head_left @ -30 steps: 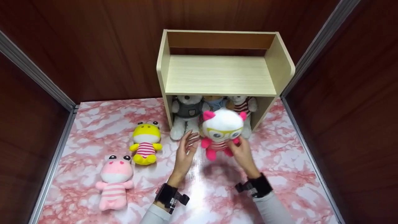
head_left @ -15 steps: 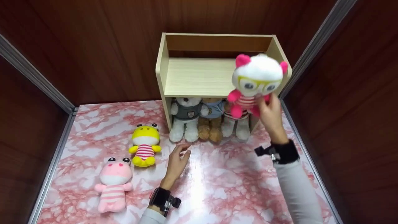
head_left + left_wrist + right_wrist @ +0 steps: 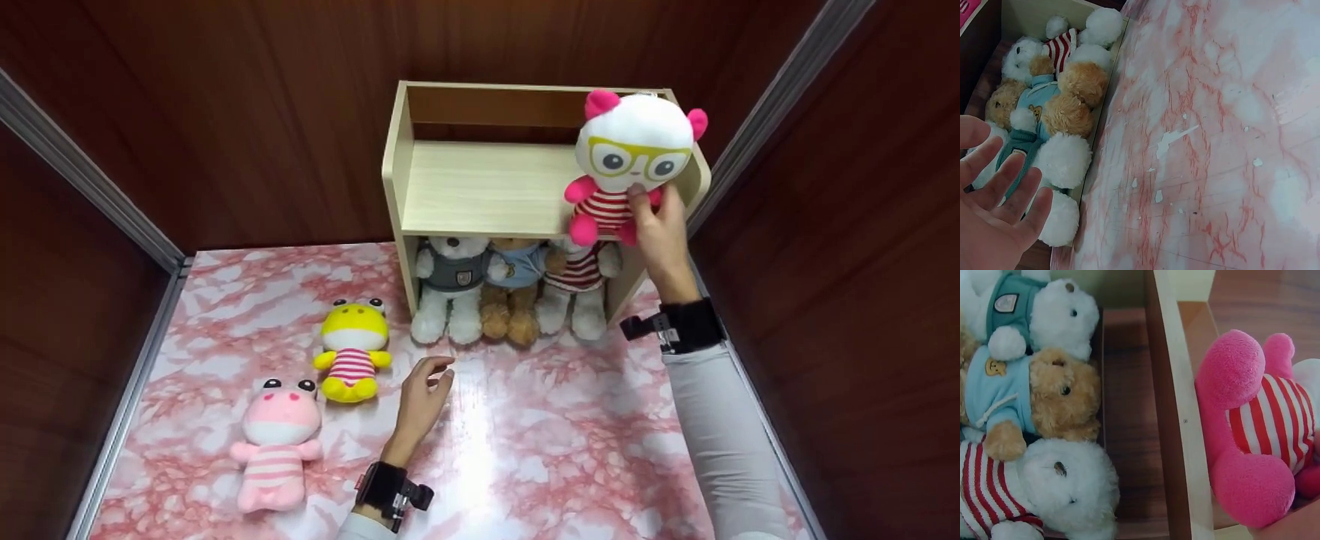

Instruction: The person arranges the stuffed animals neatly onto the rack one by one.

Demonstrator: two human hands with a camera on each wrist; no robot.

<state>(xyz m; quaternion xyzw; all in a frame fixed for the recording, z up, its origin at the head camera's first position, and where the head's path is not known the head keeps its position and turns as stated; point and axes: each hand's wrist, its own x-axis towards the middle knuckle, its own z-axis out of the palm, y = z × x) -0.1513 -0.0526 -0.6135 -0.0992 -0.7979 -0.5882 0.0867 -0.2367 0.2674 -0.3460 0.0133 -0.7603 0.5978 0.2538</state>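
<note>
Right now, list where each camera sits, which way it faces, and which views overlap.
Head: worn high, facing forward and down on the shelf and marble table; both forearms, the left hand and the right hand show.
Left wrist: low by the open left hand, facing the three bears under the shelf.
Right wrist: at the shelf's front edge, showing those bears and the pink-and-white plush; only a sliver of hand.
All three views share the bears.
</note>
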